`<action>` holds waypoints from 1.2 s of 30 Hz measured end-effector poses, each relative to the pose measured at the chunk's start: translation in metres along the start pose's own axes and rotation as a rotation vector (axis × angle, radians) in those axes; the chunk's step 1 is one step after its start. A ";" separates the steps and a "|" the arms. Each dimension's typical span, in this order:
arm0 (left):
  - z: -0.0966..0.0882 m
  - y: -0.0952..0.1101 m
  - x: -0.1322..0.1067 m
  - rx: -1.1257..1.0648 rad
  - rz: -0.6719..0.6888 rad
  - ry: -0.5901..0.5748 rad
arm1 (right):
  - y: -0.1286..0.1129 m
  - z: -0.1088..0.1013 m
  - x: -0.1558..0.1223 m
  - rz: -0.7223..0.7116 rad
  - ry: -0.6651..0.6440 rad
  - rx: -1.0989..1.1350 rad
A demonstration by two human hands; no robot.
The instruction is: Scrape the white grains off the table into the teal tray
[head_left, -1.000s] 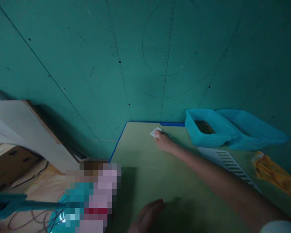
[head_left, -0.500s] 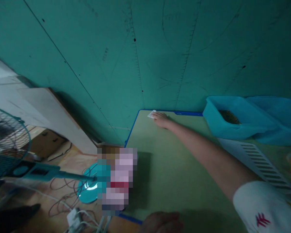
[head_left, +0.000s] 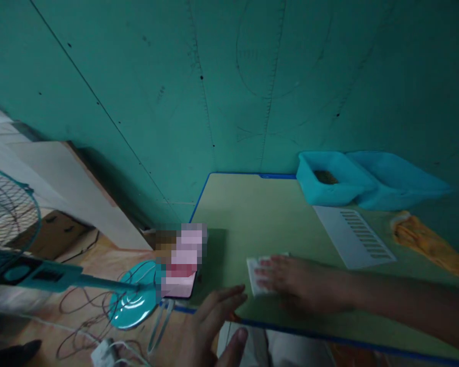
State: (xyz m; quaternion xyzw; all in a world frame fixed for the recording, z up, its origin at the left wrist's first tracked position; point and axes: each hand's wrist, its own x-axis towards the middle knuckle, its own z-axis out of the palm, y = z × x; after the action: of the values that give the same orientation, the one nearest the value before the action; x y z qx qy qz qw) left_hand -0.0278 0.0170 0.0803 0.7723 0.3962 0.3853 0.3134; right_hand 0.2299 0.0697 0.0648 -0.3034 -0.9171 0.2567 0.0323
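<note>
My right hand (head_left: 298, 283) lies flat, fingers stretched out, on a small white wipe (head_left: 254, 272) near the front left corner of the green tabletop (head_left: 260, 214). The wipe sticks out from under the fingertips. My left hand (head_left: 208, 329) hovers at the table's blue front edge with its fingers apart and nothing in it, just left of the wipe.
Two light blue bins (head_left: 331, 178) stand against the teal wall at the back right, one with dark bits inside. A white slotted panel (head_left: 354, 237) and an orange cloth (head_left: 428, 242) lie right. A teal standing fan (head_left: 15, 239), cables and a blurred box (head_left: 181, 260) are left.
My right hand has dragged the white wipe from the far back edge of the table to the front left corner. My left hand has risen more into view.
</note>
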 end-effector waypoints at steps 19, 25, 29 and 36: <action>0.047 0.030 0.038 0.268 0.142 -0.123 | -0.004 0.026 -0.020 0.185 0.244 -0.203; 0.086 0.057 0.057 0.240 0.304 -0.230 | 0.076 -0.020 0.002 0.469 0.324 -0.182; 0.091 0.061 0.056 0.289 0.427 -0.245 | 0.064 -0.016 0.019 0.441 0.359 -0.171; 0.041 0.023 0.031 0.440 0.317 -0.071 | -0.040 0.055 -0.032 -0.041 0.321 -0.136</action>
State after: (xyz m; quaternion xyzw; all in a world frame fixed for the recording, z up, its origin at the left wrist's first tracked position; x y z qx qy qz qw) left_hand 0.0272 0.0243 0.0888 0.8873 0.3333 0.3066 0.0874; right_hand 0.2222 -0.0009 0.0399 -0.3230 -0.9214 0.1417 0.1629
